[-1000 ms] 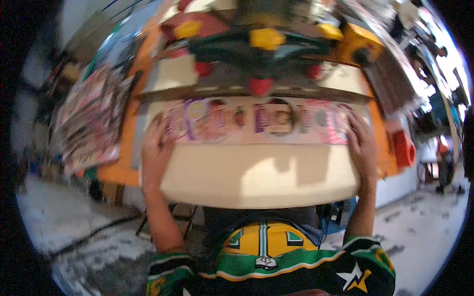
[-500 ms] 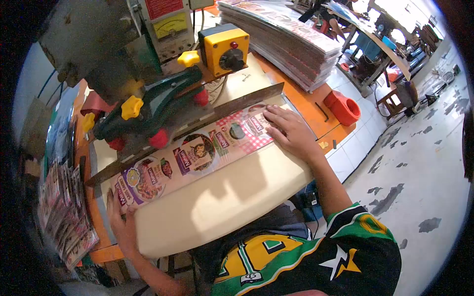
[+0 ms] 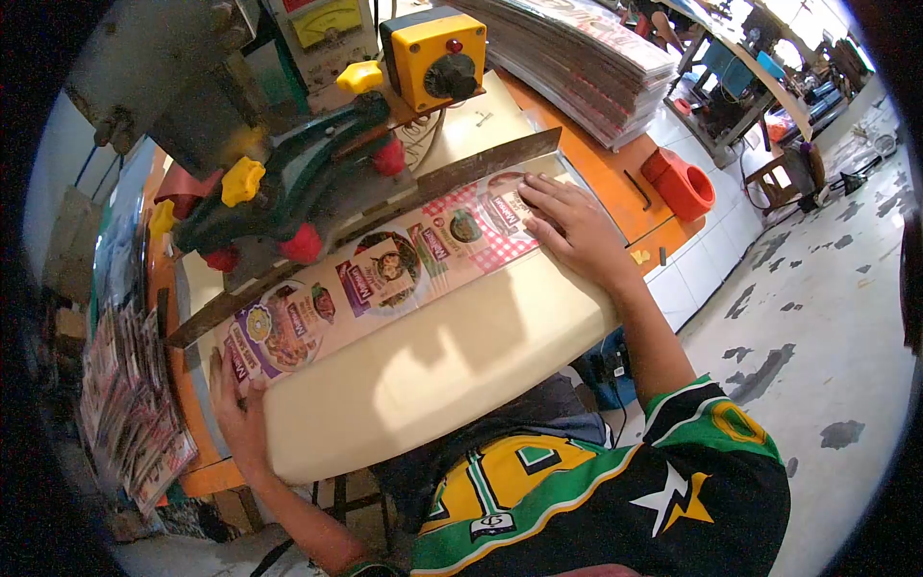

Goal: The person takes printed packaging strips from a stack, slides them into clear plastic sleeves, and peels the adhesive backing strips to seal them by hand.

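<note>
A long printed plastic strip [image 3: 385,279] with food pictures lies flat on a cream padded board [image 3: 433,370]. Its far long edge runs along a dark metal bar [image 3: 488,162]. At the strip's left end my left hand [image 3: 240,413] rests with fingers stretched and thumb apart, touching the end. My right hand [image 3: 577,231] lies over the right end, fingers extended flat on the print. Above the strip's far side sits a dark green machine arm [image 3: 279,183] with a yellow star knob [image 3: 242,181] and red caps, apart from both hands.
A yellow control box [image 3: 435,62] with a black dial stands behind. Thick stacked printed sheets [image 3: 596,67] lie at back right, near a red tape-dispenser-like object [image 3: 678,183] and a black hex key [image 3: 636,189]. Loose printed pouches [image 3: 135,413] pile up at left.
The head view has shifted slightly, so the machine sits a little higher in the picture. Both hands stay at the strip's ends, and the strip lies as before.
</note>
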A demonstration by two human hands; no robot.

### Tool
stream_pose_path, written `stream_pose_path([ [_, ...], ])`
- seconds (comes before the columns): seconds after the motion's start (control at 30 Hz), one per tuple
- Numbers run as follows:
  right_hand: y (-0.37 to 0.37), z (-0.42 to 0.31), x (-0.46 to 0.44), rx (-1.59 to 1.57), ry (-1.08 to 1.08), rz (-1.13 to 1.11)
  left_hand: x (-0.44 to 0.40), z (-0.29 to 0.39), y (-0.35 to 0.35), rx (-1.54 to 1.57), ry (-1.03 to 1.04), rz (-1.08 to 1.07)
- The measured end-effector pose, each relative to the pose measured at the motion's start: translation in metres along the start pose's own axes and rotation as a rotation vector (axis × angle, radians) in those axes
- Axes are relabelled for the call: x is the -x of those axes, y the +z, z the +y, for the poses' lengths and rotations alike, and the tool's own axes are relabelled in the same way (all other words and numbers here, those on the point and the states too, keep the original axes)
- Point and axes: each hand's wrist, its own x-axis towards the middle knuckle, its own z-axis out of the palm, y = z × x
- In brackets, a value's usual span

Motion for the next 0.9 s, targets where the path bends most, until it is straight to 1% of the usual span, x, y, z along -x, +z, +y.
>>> stream_pose_path([
  [0.07, 0.001, 0.001, 0.000, 0.011, -0.007, 0.001, -0.001, -0.001, -0.001, -0.048, 0.013, -0.001],
  [0.4, -0.002, -0.003, -0.001, 0.001, 0.021, -0.030, -0.002, 0.004, 0.000, -0.005, 0.023, 0.011],
  [0.57, -0.002, -0.003, 0.000, -0.004, 0.021, -0.045, -0.001, -0.010, 0.004, -0.032, 0.037, 0.007],
  [0.7, -0.003, -0.005, 0.000, 0.016, 0.017, -0.048, -0.003, -0.001, 0.001, -0.044, 0.007, -0.004],
  [0.9, -0.002, -0.003, -0.001, 0.042, 0.011, -0.052, -0.003, -0.005, 0.001, -0.065, 0.046, 0.005],
])
